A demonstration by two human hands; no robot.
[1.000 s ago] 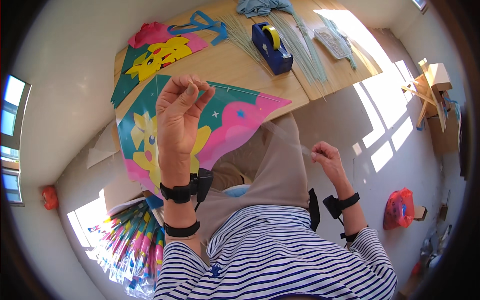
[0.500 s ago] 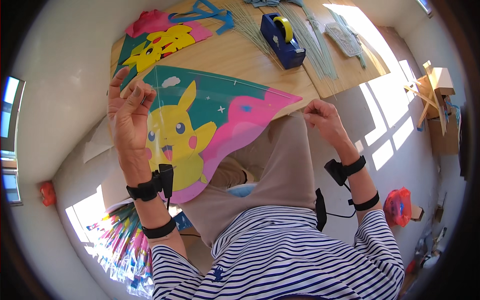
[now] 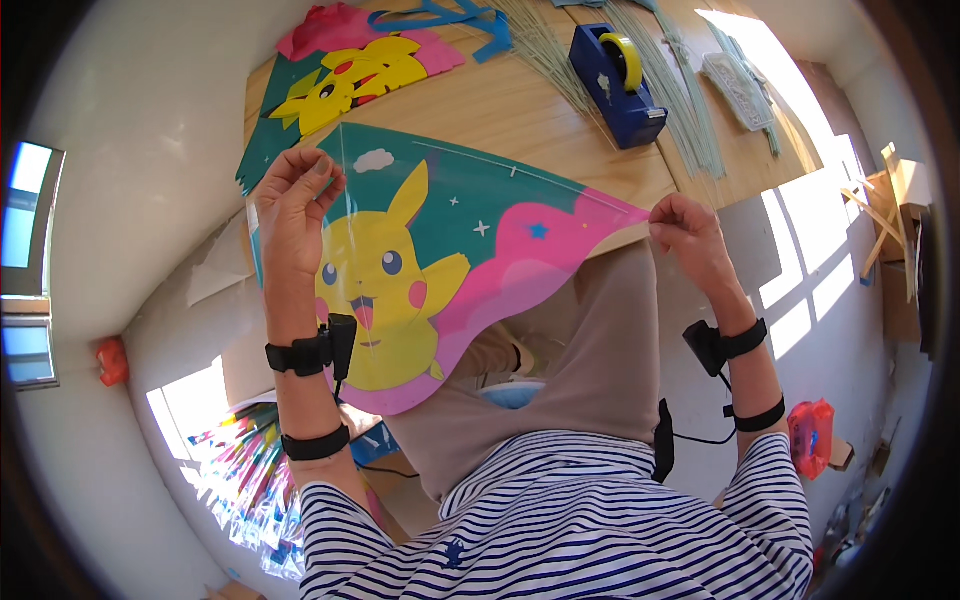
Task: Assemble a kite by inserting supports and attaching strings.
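A thin plastic-film kite [image 3: 450,270], green and pink with a yellow long-eared cartoon figure, lies over the table's near edge and my lap. Along its upper right edge runs a thin pale stick [image 3: 500,168]. My right hand [image 3: 692,238] pinches the kite's pointed pink right tip between thumb and fingers. At the upper left my left hand [image 3: 297,205] is closed, thumb and fingertips together beside the kite's upright middle line. Whatever those fingers hold, if anything, is too small to make out. The left hand and forearm cover part of the kite's left side.
On the wooden table [image 3: 540,110] sit a blue tape dispenser [image 3: 612,95], several thin sticks [image 3: 665,95], a clear plastic box [image 3: 738,92], blue ribbon [image 3: 440,18] and more printed kite film [image 3: 350,85]. Wrapped colourful kites [image 3: 250,480] lie at lower left; a red bag [image 3: 811,438] at right.
My right hand has closed on the kite's right tip, where it was just apart from it. My left hand's fingers have drawn together. The whole view has shifted slightly.
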